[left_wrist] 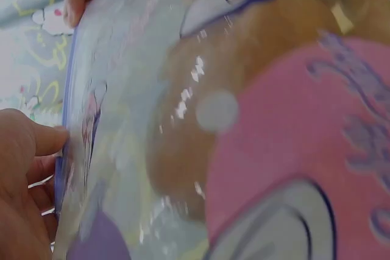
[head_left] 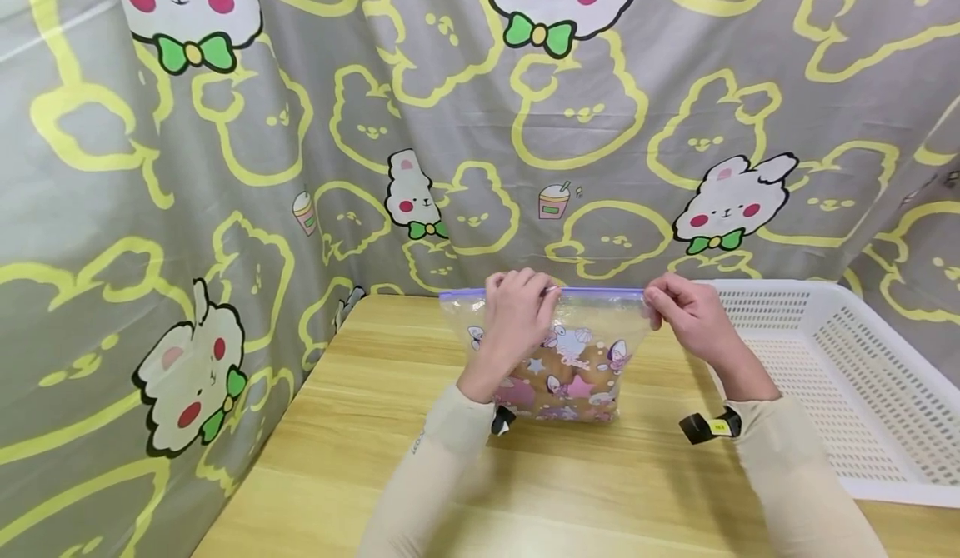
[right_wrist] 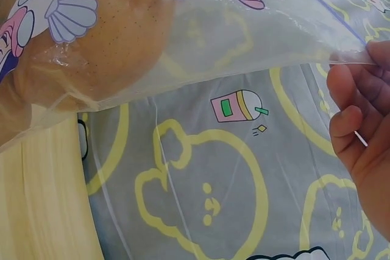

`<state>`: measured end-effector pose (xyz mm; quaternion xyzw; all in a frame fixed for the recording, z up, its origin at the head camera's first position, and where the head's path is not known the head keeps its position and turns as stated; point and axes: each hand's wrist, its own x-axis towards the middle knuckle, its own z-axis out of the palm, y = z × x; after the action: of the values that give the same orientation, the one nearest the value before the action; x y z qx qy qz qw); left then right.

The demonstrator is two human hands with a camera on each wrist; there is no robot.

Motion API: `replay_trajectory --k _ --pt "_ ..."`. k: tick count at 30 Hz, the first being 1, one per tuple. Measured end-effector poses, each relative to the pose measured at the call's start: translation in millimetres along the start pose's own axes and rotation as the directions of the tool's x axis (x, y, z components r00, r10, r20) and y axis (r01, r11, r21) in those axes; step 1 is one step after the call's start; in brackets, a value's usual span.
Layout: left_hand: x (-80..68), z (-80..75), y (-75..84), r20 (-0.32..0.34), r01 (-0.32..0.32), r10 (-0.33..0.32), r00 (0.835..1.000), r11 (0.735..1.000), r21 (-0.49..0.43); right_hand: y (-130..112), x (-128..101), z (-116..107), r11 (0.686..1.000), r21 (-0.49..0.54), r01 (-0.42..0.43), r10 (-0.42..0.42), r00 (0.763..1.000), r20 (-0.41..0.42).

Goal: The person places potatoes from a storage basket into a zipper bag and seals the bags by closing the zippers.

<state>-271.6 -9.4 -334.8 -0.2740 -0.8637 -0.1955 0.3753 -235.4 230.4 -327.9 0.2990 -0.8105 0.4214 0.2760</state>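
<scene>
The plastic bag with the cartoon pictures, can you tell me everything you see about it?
The plastic bag is clear, printed with pink stars, shells and cartoon figures, and has a purple zip strip along its top. Round brown things, perhaps fruit, sit inside. It stands upright on the wooden table. The left hand pinches the strip near the middle; the right hand pinches its right corner. Whether the strip is sealed cannot be told.

Both arms wear close-fitting cream sleeves [head_left: 442, 466] reaching to the wrists. The left sleeve carries small dark lettering along the forearm, at lower centre. A black strap with a yellow tag [head_left: 708, 427] sits at the right wrist; a smaller black fitting [head_left: 501, 420] sits at the left wrist.
</scene>
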Motion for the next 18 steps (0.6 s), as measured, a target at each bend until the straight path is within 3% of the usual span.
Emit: replay_trajectory --k 9,18 --pt "-12.7 -17.3 -17.9 -0.058 -0.013 0.016 0.998 0.998 0.054 -3.0 -1.3 0.0 1.0 0.002 -0.004 0.004 1.0 0.0" --pt "-22.9 -36.3 -35.7 -0.087 0.03 -0.023 0.996 0.996 0.081 -5.9 -2.3 -2.3 1.0 -0.005 -0.024 0.024 0.999 -0.029"
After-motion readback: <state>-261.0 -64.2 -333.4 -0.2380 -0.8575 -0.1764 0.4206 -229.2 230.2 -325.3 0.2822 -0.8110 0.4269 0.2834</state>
